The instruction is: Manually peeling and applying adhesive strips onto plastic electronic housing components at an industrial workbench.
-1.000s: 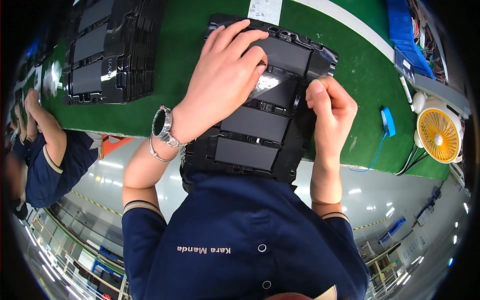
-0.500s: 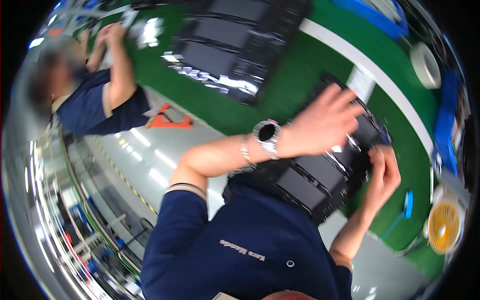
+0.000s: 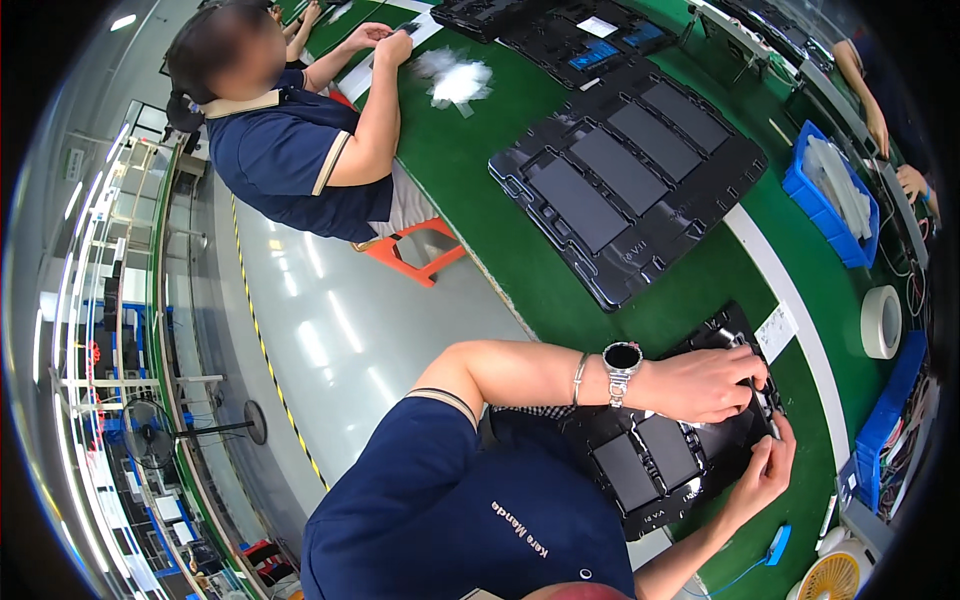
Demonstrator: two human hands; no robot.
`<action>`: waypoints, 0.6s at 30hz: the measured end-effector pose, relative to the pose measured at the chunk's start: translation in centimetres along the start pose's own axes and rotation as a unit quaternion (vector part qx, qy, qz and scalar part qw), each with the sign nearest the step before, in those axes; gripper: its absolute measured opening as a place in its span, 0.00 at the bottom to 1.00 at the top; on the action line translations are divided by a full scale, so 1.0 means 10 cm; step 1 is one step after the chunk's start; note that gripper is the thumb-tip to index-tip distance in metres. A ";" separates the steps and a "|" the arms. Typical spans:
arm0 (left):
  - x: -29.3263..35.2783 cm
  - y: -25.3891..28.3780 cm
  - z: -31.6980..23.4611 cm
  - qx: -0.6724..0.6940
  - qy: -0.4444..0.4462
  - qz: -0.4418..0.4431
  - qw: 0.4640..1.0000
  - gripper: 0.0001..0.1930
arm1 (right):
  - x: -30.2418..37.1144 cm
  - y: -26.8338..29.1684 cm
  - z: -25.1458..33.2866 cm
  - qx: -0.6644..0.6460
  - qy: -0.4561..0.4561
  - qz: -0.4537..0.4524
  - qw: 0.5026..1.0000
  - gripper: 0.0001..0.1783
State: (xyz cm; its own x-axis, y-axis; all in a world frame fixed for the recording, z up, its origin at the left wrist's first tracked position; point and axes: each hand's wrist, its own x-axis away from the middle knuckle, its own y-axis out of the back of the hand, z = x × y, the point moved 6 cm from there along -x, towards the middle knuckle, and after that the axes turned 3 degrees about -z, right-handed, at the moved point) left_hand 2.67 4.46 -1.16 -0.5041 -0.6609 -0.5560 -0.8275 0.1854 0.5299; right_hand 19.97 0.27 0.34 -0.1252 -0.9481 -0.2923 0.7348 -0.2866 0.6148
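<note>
A black moulded tray (image 3: 690, 493) with dark grey rectangular panels (image 3: 627, 470) lies before me, partly under my left arm. My left hand (image 3: 705, 385), with a watch (image 3: 622, 358) on its wrist, reaches over it, and its fingers are curled down at the tray's right end. Close by, my right hand (image 3: 765, 468) pinches with thumb and fingers at that same end. Between the two sets of fingertips shows a dark edge; whether it is a loose piece or part of the tray I cannot make out.
A larger black tray (image 3: 690, 215) with grey panels lies farther along the green table (image 3: 450, 180). To the right are blue bins (image 3: 828, 200), a white tape roll (image 3: 880, 322) and a yellow fan (image 3: 835, 578). A co-worker (image 3: 290, 150) sits at the left beside clear plastic film (image 3: 455, 80).
The view has swung, so the trays and the co-worker sit elsewhere in it. My left hand's fingers, spread above the tray before, are now curled down at its end near my right hand.
</note>
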 end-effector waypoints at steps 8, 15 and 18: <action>0.06 0.19 -0.10 0.020 0.052 -0.044 0.997 0.05 | -0.04 -0.06 -0.01 0.045 -0.047 0.025 0.998 0.08; 0.54 0.11 -0.33 -0.030 0.066 0.129 0.989 0.10 | 0.01 0.21 -0.49 -0.185 -0.183 -0.122 0.958 0.15; 0.56 0.06 -0.38 -0.043 0.053 0.154 0.986 0.11 | 0.04 0.14 -0.54 -0.258 -0.225 -0.144 0.929 0.15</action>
State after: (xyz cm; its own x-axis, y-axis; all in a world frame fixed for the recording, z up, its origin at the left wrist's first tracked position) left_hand 0.31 -1.93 -1.53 -0.6952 -0.6565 -0.2927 -0.6132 0.3292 0.7180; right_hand 24.53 0.27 -2.90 -0.5461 -0.8376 0.0163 0.8350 -0.5426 0.0917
